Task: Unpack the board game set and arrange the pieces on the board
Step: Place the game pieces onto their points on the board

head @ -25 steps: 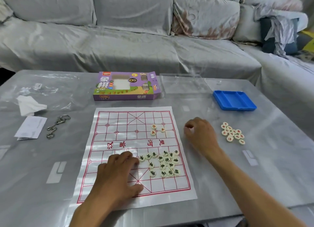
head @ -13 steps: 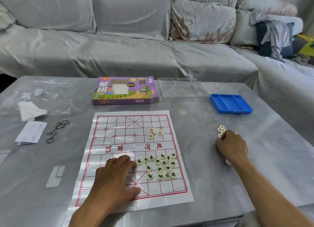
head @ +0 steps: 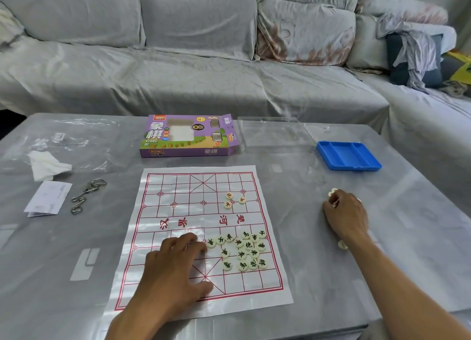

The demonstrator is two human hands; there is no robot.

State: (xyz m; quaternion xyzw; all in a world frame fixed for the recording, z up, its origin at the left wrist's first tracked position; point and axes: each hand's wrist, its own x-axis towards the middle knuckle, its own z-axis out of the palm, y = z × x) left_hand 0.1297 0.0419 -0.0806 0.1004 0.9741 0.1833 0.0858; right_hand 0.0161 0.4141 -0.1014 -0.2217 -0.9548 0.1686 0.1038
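A white paper game board with a red grid (head: pixel 204 237) lies on the grey table (head: pixel 318 276). On the board, the left hand (head: pixel 175 271) presses flat beside a cluster of cream round black-lettered pieces (head: pixel 242 250). Right of the board, the right hand (head: pixel 348 217) curls over cream red-lettered pieces (head: pixel 332 192).

Grey table (head: pixel 293 237), paper board (head: pixel 178 187), purple box (head: pixel 187 136), blue tray (head: pixel 348 156)
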